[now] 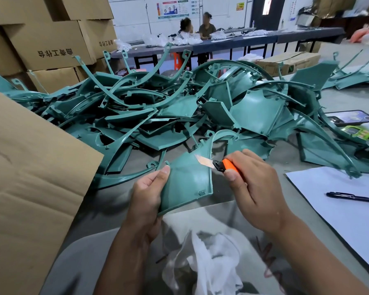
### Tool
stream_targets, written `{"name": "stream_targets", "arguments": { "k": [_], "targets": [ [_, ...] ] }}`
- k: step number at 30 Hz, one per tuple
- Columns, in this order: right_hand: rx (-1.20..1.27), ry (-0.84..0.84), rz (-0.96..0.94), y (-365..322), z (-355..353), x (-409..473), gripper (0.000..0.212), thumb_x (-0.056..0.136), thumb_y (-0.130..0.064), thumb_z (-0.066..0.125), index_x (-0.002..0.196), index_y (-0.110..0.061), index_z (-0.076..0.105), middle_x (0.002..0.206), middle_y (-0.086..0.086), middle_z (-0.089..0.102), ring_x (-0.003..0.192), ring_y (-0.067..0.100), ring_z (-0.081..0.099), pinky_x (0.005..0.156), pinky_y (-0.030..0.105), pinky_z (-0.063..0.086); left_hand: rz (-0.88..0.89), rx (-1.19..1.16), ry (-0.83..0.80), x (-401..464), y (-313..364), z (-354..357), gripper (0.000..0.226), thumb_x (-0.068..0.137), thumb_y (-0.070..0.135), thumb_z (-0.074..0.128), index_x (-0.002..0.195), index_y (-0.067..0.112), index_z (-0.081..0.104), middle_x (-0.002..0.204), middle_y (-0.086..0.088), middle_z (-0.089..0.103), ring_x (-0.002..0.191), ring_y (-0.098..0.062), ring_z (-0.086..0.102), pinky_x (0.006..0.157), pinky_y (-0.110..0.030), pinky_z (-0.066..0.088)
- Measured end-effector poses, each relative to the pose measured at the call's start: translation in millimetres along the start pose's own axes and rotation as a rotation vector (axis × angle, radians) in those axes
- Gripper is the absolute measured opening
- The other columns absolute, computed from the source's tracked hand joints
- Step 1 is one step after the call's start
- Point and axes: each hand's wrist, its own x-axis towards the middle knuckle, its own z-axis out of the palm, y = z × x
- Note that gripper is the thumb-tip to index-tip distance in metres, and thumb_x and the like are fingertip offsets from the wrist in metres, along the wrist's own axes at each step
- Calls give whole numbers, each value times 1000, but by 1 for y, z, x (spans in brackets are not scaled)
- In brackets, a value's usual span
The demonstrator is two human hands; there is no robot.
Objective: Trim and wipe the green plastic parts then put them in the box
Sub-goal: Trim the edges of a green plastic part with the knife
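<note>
Left hand [146,195] grips the green part [186,182] by its lower left edge, raised above the table [285,158], face tilted toward the blade, presumably for trimming. Right hand [250,188], fingers curled around the orange knife [219,164], angles the blade onto the part's upper right edge.

My left hand [146,196] grips a green part [186,179] by its edge. My right hand [257,188] holds an orange knife [216,163], blade against the part's upper edge. A white cloth [213,265] lies below.
</note>
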Motion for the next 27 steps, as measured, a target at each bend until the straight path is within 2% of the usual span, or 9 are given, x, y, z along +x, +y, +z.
{"name": "stream_targets", "arguments": {
  "k": [4,10,12,16,18,22,24,25,27],
  "targets": [
    [-32,31,22,4,-2,-1,22,110,-42,35,91,-32,41,76,-20,37,72,15,40,60,36,34,-31,-53,-57,-1,-1,1,33,84,36,67,95,9,82,97,-21,77,75,-22,76,58,-28,59],
    [-64,34,73,9,-3,-1,20,108,-37,39,89,-31,41,73,-20,39,70,14,40,59,35,32,-22,-20,-29,1,-5,-1,32,84,38,68,92,11,82,93,-19,78,73,-22,74,58,-29,60],
    [-30,39,69,8,-3,-2,25,109,-39,37,87,-28,43,73,-16,39,69,16,41,58,38,34,-8,-15,-3,3,-5,-3,35,83,39,68,92,8,81,95,-22,77,73,-24,73,60,-29,59],
    [67,-5,19,4,-2,-3,49,110,-46,29,80,-12,48,73,-7,40,67,23,42,57,45,36,6,-10,43,5,-5,-4,38,87,39,66,98,5,80,103,-26,75,83,-29,72,66,-31,59],
    [57,-18,15,3,-1,-3,50,111,-47,27,80,-13,48,73,-8,40,67,22,41,57,45,35,6,3,53,6,-5,-5,37,90,38,65,98,5,80,104,-26,75,86,-31,71,70,-33,58],
    [10,-14,21,4,-1,-3,49,111,-47,27,81,-15,48,73,-9,40,67,22,41,56,47,36,12,15,71,8,-6,-10,34,98,33,63,99,3,79,107,-28,74,95,-36,67,88,-47,50],
    [-13,-1,21,3,0,-3,48,111,-47,27,81,-16,49,72,-9,41,67,22,41,56,45,36,23,16,64,8,-4,-9,35,94,35,64,99,3,79,105,-27,74,89,-32,70,79,-39,55],
    [-23,8,17,3,0,-3,48,111,-47,27,81,-17,49,73,-10,41,67,21,41,56,44,35,28,13,54,8,-4,-9,36,92,36,65,97,4,79,101,-25,75,81,-28,71,68,-32,58],
    [-40,22,14,2,1,-3,45,111,-46,27,83,-19,49,74,-12,40,68,20,40,57,41,35,30,-4,29,7,-4,-8,33,92,35,64,90,6,80,83,-18,75,60,-17,68,48,-21,52]
  ]
}}
